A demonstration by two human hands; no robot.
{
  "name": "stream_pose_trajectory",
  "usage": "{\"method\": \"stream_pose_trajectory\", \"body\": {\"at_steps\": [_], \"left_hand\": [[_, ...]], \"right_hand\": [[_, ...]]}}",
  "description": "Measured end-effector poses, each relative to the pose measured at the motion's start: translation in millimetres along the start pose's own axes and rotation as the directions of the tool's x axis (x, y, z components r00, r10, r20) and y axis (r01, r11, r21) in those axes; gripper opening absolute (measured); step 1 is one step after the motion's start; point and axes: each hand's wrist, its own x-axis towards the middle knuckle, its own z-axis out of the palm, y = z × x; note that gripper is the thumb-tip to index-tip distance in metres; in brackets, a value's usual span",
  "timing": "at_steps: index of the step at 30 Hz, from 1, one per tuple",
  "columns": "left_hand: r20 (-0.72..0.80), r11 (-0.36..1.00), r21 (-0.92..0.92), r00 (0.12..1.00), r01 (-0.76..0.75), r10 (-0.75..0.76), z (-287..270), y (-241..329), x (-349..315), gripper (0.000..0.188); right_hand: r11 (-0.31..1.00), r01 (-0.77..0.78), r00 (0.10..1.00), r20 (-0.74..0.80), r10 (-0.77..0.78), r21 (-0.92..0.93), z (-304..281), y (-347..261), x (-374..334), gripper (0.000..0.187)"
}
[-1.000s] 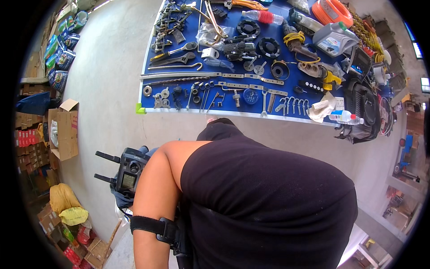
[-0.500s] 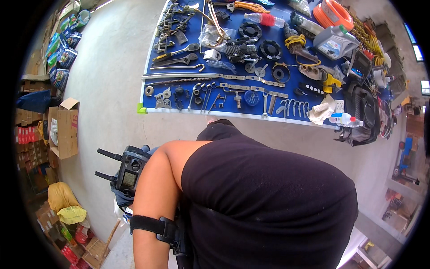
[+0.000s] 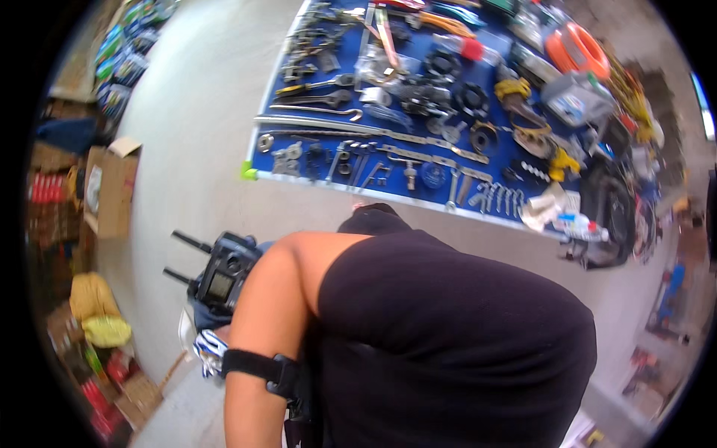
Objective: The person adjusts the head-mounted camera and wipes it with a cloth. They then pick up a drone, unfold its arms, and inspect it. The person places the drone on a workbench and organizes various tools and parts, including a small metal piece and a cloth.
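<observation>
Neither of my hands can be made out. A bare arm with a black buckled strap runs out through the lower edge, its hand outside the picture. Black cloth over a bent body fills the lower middle and hides what lies beneath. Left of the arm is a dark handheld controller with two antennas and a small screen. Below it shows a blue-and-white bundle, partly covered by the arm. A small skin-coloured patch beside the black cloth near the table is too small to identify.
A blue-topped table ahead carries wrenches, metal strips, hooks and clamps. At its right lie an orange hose coil, a grey jug and a black bag. Cardboard boxes and yellow sacks stand on the left.
The view has turned slightly, so the table sits farther right and more tilted, with some blur. More of the blue-and-white bundle shows beside the arm.
</observation>
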Motion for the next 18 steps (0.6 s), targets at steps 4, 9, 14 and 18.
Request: {"method": "stream_pose_trajectory", "body": {"at_steps": [4, 9, 14, 18], "left_hand": [[-0.037, 1.0, -0.016, 0.999, -0.005, 0.005, -6, 12, -18, 0.041], [-0.076, 0.986, -0.095, 0.989, -0.134, 0.127, 43, 6, -30, 0.038], [0.049, 0.974, -0.112, 0.978, -0.197, 0.203, 61, 14, -30, 0.042], [0.126, 0.967, -0.214, 0.978, -0.137, 0.166, 70, 14, -21, 0.04]], "right_hand": [[0.983, 0.008, 0.994, 0.106, -0.027, 0.181, 22, -8, 18, 0.016], [0.902, -0.012, 0.974, 0.209, -0.088, 0.433, 26, -39, 27, 0.016], [0.789, -0.169, 0.984, 0.061, 0.164, 0.591, 0, -40, -5, 0.012], [0.904, -0.42, 0.907, 0.001, 0.421, 0.083, -72, -54, -65, 0.003]]}}
